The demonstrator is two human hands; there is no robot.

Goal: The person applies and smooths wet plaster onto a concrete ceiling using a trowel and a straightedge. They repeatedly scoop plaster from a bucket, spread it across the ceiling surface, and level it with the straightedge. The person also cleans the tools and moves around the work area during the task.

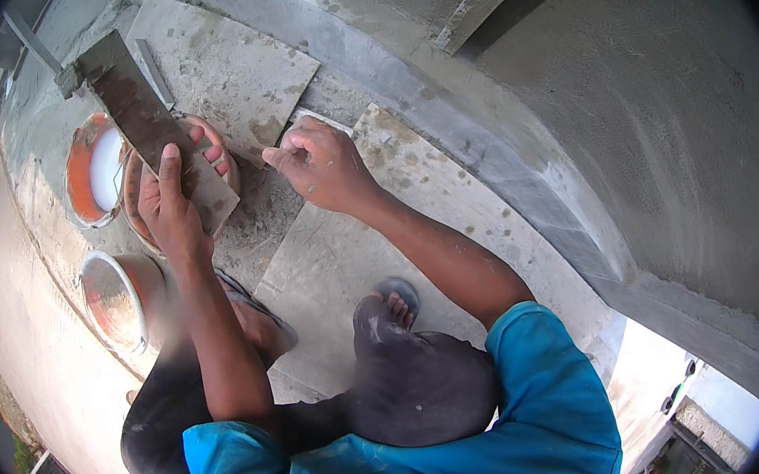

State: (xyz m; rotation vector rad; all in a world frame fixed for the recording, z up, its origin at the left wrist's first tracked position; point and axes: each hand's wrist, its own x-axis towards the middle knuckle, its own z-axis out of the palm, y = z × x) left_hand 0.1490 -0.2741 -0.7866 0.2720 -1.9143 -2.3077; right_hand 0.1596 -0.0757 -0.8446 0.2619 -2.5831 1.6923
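I note the left hand [176, 214] clamped on the smeared board [137, 110], the right hand [320, 166] curled well apart, contents undetermined, and judge that the board, at left above the reddish container [132, 198], wants steady thumb pressure.

The board [152, 125] partly hides a tub [132, 199].

flat board [141, 113] | long, rectangular | grey-brown, surface smeared | held aslant over round tub [132, 202]
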